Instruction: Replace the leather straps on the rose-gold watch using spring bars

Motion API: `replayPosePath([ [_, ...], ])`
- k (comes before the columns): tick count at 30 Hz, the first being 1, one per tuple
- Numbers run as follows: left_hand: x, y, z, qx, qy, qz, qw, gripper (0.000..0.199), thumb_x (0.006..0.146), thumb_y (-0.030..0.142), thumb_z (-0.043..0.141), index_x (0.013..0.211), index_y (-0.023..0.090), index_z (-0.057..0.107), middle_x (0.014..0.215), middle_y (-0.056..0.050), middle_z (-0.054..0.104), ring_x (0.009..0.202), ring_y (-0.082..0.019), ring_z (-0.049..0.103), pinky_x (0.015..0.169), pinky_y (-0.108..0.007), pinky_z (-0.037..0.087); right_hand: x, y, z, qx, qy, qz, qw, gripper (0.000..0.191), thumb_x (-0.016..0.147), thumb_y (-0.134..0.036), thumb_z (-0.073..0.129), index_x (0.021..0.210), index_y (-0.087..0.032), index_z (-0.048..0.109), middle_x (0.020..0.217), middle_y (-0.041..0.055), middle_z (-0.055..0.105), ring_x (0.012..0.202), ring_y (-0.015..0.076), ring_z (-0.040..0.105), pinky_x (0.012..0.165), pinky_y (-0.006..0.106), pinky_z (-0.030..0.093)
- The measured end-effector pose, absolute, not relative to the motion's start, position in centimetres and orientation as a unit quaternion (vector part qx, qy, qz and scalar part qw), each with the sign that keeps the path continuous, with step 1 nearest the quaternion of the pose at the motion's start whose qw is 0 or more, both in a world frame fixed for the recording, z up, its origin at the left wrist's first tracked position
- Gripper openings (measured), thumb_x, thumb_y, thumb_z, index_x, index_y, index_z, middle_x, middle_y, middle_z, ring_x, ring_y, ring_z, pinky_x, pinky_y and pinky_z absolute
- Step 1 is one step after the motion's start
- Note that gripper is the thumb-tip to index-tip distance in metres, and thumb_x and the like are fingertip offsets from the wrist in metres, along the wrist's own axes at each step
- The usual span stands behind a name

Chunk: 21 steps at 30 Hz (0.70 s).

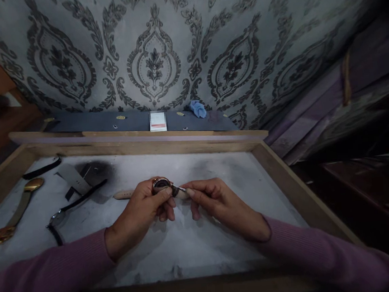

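Observation:
A watch (161,183) with a round rose-gold case and a light beige strap is pinched between the thumb and fingers of my left hand (145,207). One strap end (123,195) sticks out to the left behind that hand. My right hand (220,203) pinches a thin metal tool (181,189), whose tip reaches the right side of the watch case. Both hands are close together over the middle of the white work surface (197,250). The fingers partly cover the watch and the tool's rear end.
Left on the surface lie a gold watch (34,184), a black-strapped watch (58,217), a grey strap (73,177) and a black strap (45,168). A raised wooden edge (140,146) surrounds it. Behind are a small box (158,121) and blue cloth (198,109).

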State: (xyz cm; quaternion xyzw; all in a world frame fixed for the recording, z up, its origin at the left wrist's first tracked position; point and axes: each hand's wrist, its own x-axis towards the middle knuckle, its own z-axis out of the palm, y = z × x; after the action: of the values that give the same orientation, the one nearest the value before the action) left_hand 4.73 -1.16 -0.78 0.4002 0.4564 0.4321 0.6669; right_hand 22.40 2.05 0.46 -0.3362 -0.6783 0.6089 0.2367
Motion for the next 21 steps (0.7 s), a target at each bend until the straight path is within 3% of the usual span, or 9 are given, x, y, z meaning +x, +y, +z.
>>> replayPosePath([
  [21, 4.67, -0.92, -0.81, 0.415, 0.444, 0.427, 0.670, 0.020, 0.084, 0.023, 0.053, 0.065, 0.014, 0.053, 0.050, 0.002, 0.057, 0.041, -0.006, 0.052, 0.042, -0.016, 0.035, 22.32, 1.83, -0.35, -0.364, -0.679, 0.587, 0.250, 0.037, 0.090, -0.036, 0.048, 0.100, -0.008, 0.069, 0.060, 0.0014, 0.057, 0.048, 0.0072, 0.046, 0.049, 0.022, 0.034],
])
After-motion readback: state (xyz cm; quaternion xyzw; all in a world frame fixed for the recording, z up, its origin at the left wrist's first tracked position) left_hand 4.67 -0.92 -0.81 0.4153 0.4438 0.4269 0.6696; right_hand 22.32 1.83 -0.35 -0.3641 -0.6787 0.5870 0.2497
